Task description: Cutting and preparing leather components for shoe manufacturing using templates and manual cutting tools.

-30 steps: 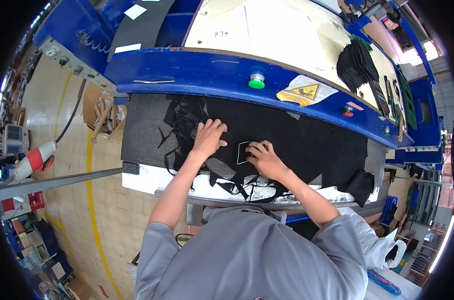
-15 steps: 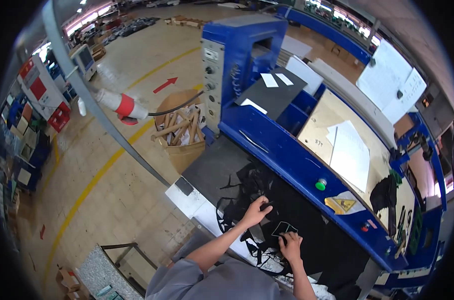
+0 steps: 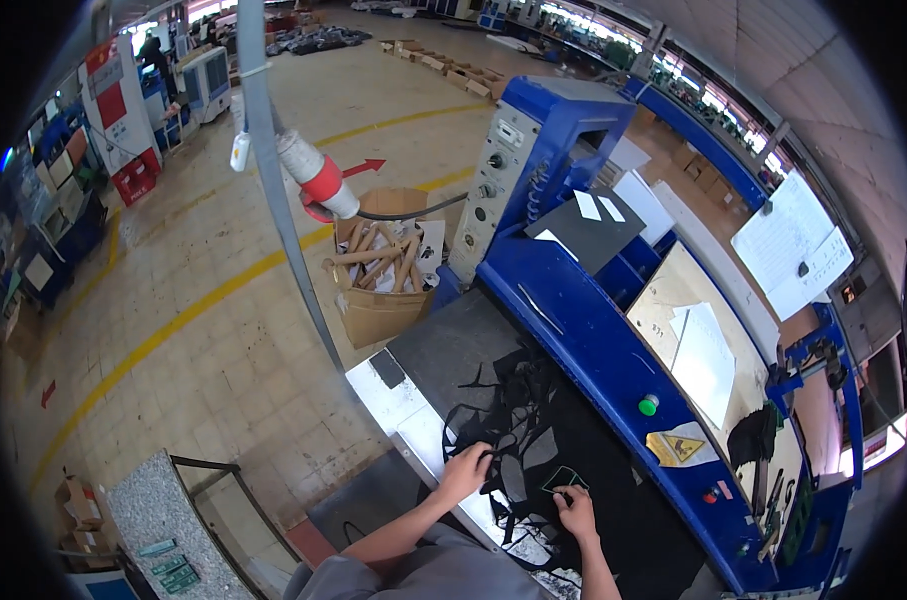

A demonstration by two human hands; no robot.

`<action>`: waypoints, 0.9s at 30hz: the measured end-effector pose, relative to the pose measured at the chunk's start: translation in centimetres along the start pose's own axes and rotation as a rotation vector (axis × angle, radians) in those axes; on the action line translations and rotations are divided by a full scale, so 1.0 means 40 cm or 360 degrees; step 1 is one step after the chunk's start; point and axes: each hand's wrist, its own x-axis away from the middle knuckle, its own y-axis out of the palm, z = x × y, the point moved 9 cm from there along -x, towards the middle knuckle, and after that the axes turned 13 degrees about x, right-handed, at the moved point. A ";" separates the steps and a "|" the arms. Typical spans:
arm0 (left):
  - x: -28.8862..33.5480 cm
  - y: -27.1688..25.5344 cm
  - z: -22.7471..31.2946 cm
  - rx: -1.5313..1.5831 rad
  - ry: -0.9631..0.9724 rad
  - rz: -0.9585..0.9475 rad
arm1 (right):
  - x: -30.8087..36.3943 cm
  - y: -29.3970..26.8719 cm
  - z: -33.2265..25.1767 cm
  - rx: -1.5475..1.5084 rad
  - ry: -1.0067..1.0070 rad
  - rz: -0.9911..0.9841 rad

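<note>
My left hand (image 3: 463, 474) is at the near edge of the work surface. Its fingers close on black scrap material (image 3: 503, 412), a tangle of cut-out strips. To its right, my right hand (image 3: 576, 514) pinches the near edge of a small cutting die (image 3: 563, 479), an angular outline with a pale green edge. That die rests on a dark sheet of material (image 3: 613, 500). A grey piece (image 3: 540, 448) lies among the scraps between the hands and the machine. Fingertips partly hide what each hand grips.
A blue press (image 3: 583, 320) with a green button (image 3: 648, 405) runs along the far side. Left of it stands a cardboard box (image 3: 383, 315) of brown tubes. A grey post (image 3: 273, 170) rises near a hanging red-and-white plug (image 3: 318, 178). A speckled side table (image 3: 163, 500) is at lower left.
The view has shifted. My left hand has drawn back toward me from the scraps, which now lie spread and lifted in a looser tangle. My right hand stays at the cutting die.
</note>
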 end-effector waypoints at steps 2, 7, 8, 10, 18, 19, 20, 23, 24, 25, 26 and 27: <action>0.022 -0.059 -0.020 -0.0191 0.0024 0.0017 | 0.000 0.007 0.008 -0.0007 0.0004 0.0055; 0.022 -0.055 -0.001 -0.0213 0.0160 0.0003 | -0.003 0.017 0.022 -0.0001 0.0044 0.0138; 0.019 -0.049 0.005 -0.0184 0.0168 -0.0028 | -0.003 0.008 0.011 -0.0003 0.0017 0.0176; 0.014 -0.041 0.017 -0.0173 0.0207 -0.0071 | -0.001 0.013 0.020 0.0005 0.0038 0.0147; 0.056 0.000 -0.015 -0.0086 0.0363 -0.0309 | -0.012 0.035 0.060 -0.0066 0.0239 -0.0178; 0.050 0.003 -0.018 -0.0077 0.0350 -0.0362 | -0.026 0.048 0.068 -0.0048 0.0281 -0.0246; 0.048 0.005 -0.021 -0.0067 0.0338 -0.0418 | -0.034 0.060 0.077 -0.0031 0.0325 -0.0313; 0.051 -0.001 -0.011 -0.0025 0.0208 -0.0578 | -0.028 0.070 0.066 -0.0067 0.0443 -0.0557; 0.044 0.001 -0.002 -0.0012 0.0218 -0.0608 | -0.030 0.057 0.046 -0.0007 0.0495 -0.0621; 0.038 0.003 0.011 -0.0001 0.0242 -0.0649 | -0.031 0.046 0.066 -0.0028 0.0556 -0.0584; 0.035 0.005 0.018 0.0007 0.0275 -0.0716 | -0.033 0.062 0.092 -0.0075 0.0551 -0.0630; 0.037 0.016 0.016 0.0019 0.0314 -0.0829 | -0.022 0.089 0.109 -0.0137 0.0557 -0.0665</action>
